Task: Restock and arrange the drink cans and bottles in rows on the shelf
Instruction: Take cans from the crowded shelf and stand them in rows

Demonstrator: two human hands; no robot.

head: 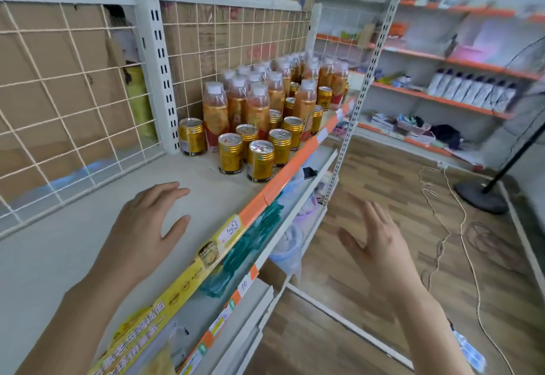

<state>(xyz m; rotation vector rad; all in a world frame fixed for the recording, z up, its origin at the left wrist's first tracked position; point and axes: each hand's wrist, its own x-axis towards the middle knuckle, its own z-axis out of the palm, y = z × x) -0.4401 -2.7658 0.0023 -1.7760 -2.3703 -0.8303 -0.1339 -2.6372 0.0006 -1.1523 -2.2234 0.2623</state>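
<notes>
Both hands, left hand [147, 227] and right hand [380, 245], hover empty with fingers spread; gold cans [259, 160] look rigid, slick, best gripped around the sides.

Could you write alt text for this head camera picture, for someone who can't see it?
A person's open left hand hovers over a pale shop shelf, with the open right hand out past its orange front edge. Farther along the shelf, gold cans stand in front of and among taller white-capped orange bottles.
</notes>
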